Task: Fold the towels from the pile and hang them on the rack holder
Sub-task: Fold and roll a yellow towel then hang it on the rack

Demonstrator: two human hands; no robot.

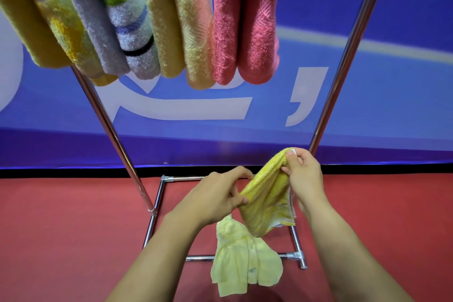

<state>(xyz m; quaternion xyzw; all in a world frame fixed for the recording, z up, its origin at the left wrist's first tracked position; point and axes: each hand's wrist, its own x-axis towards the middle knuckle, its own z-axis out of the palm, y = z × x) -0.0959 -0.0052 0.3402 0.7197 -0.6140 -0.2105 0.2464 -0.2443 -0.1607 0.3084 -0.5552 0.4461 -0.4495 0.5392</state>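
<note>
I hold a yellow towel [268, 200] in the air between both hands, above the rack's base. My left hand [215, 195] pinches its lower left edge. My right hand [304, 175] grips its upper corner, thumb on top. The cloth sags between them, a patterned corner hanging down. Below it a pale yellow towel [241, 262] lies crumpled on the red floor, draped over the rack's front base bar. Several folded towels hang side by side from the top of the rack: yellow [27, 19], white striped [127, 22], peach-yellow [181, 27] and pink [245, 22].
The chrome rack [115, 135] has two slanted uprights, left and right [343, 64], and a square base frame [157, 203] on the red floor [61, 228]. A blue banner [367, 117] with white lettering stands right behind it.
</note>
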